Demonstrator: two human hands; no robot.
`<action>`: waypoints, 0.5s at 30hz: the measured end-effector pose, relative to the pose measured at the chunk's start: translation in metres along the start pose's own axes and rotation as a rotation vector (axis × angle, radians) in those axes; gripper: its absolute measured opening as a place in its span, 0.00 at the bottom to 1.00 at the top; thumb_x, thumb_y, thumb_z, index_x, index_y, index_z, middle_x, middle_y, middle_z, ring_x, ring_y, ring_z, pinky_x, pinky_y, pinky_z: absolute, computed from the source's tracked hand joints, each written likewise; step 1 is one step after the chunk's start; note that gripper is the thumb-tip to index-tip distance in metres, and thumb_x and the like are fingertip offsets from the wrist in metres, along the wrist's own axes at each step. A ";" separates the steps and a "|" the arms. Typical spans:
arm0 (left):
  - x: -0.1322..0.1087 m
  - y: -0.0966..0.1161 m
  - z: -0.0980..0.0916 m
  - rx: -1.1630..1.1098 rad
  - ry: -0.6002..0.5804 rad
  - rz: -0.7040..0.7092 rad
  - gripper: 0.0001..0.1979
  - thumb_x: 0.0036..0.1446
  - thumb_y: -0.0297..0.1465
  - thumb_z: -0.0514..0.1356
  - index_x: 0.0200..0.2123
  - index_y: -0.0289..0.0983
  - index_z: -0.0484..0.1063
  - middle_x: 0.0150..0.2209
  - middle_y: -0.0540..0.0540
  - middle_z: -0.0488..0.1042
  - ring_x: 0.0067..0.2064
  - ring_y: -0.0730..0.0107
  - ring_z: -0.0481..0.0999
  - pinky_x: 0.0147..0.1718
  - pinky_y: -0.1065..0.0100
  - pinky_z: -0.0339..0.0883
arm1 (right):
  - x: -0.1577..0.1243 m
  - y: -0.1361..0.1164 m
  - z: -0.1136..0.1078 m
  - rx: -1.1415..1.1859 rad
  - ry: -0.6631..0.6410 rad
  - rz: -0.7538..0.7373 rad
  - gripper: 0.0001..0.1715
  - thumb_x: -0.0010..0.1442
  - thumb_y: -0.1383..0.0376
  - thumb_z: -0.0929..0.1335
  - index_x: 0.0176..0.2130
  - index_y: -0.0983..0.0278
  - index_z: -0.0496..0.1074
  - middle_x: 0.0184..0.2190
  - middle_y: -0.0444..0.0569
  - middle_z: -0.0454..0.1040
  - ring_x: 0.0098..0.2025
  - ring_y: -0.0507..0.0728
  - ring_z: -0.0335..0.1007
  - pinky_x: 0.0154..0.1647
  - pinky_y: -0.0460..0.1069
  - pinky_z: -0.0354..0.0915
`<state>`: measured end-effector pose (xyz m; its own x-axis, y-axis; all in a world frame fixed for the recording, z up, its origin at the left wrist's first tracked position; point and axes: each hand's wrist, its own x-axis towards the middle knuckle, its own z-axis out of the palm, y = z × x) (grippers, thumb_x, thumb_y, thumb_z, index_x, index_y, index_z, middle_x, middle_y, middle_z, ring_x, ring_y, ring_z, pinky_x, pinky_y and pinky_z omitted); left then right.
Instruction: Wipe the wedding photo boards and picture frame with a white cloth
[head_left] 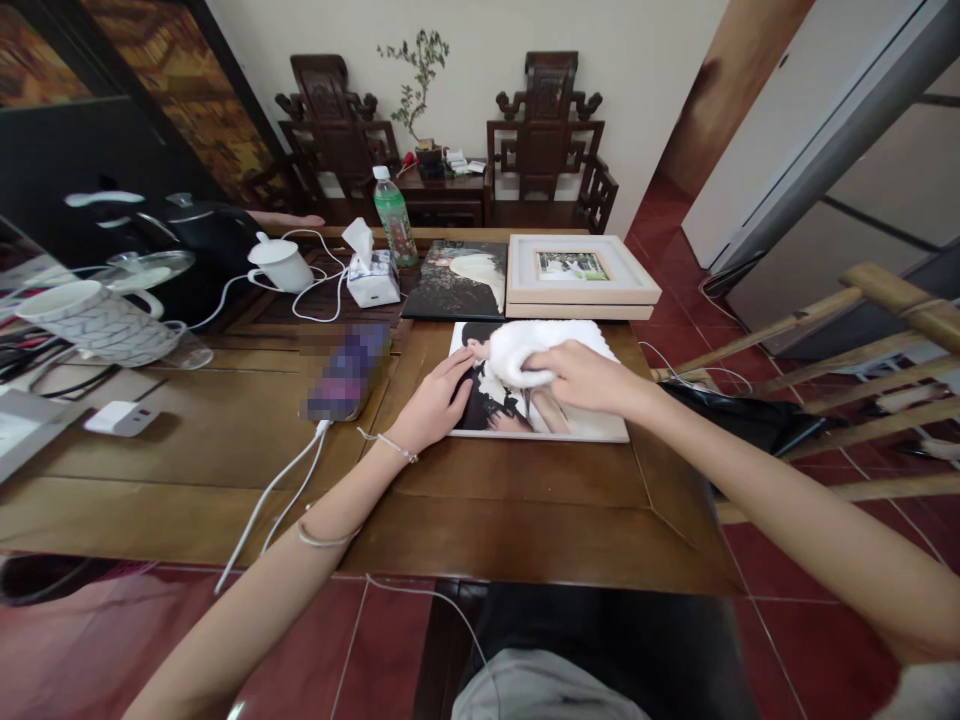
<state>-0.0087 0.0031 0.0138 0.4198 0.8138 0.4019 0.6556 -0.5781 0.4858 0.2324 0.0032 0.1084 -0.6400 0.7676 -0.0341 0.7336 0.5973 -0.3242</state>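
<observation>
A photo panel (577,420) with a printed couple portrait lies flat on the wooden table (480,510). My right hand (581,378) grips a fluffy white cloth (517,350) and presses it on the upper middle of the panel. Along the panel's left edge rests my left hand (435,400), fingers stretched out and holding nothing. Behind the panel lie a dark photo panel (457,280) and, to its right, light wooden picture frames (585,270) in a stack. The cloth hides part of the portrait.
A phone (349,375) on a white cable lies left of my left hand. Farther back stand a tissue box (373,280), a bottle (395,220) and a lidded white cup (281,262). A patterned mug (94,320) and white charger (121,418) are at left. A bamboo chair (885,370) stands right.
</observation>
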 end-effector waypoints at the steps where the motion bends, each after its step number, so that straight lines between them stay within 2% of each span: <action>1: 0.000 0.000 0.000 0.000 0.002 -0.002 0.21 0.65 0.32 0.48 0.57 0.31 0.66 0.62 0.34 0.65 0.64 0.57 0.63 0.64 0.52 0.56 | 0.008 0.005 -0.003 0.004 0.010 -0.009 0.26 0.51 0.76 0.62 0.46 0.61 0.76 0.42 0.51 0.79 0.40 0.58 0.73 0.40 0.48 0.61; 5: -0.001 0.001 -0.001 0.007 -0.003 -0.008 0.21 0.66 0.31 0.48 0.58 0.32 0.65 0.62 0.36 0.64 0.64 0.57 0.63 0.64 0.50 0.56 | 0.033 0.018 -0.013 0.023 0.037 -0.030 0.20 0.55 0.73 0.62 0.44 0.63 0.77 0.44 0.50 0.79 0.43 0.58 0.72 0.41 0.48 0.59; 8: -0.001 0.002 -0.002 0.017 -0.010 -0.012 0.21 0.66 0.32 0.48 0.58 0.32 0.65 0.62 0.36 0.64 0.64 0.58 0.62 0.64 0.51 0.56 | 0.039 0.020 -0.016 0.023 0.038 -0.008 0.19 0.57 0.72 0.63 0.44 0.64 0.77 0.45 0.51 0.79 0.42 0.58 0.72 0.40 0.48 0.59; 11: -0.001 0.002 -0.002 0.015 -0.006 -0.013 0.21 0.66 0.32 0.48 0.58 0.30 0.66 0.62 0.34 0.64 0.64 0.57 0.62 0.64 0.52 0.56 | 0.034 0.017 -0.013 0.022 0.032 -0.001 0.19 0.56 0.73 0.63 0.44 0.64 0.77 0.43 0.52 0.79 0.41 0.57 0.72 0.40 0.47 0.59; 15: 0.000 0.001 0.000 0.000 0.003 -0.002 0.21 0.66 0.31 0.48 0.57 0.28 0.66 0.62 0.33 0.64 0.64 0.57 0.63 0.65 0.54 0.55 | 0.011 0.001 -0.004 0.025 0.014 -0.001 0.24 0.52 0.76 0.62 0.45 0.64 0.77 0.41 0.52 0.79 0.39 0.57 0.72 0.39 0.47 0.61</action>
<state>-0.0083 0.0023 0.0145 0.4162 0.8149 0.4035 0.6566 -0.5763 0.4866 0.2275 0.0131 0.1115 -0.6372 0.7704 -0.0206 0.7270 0.5920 -0.3479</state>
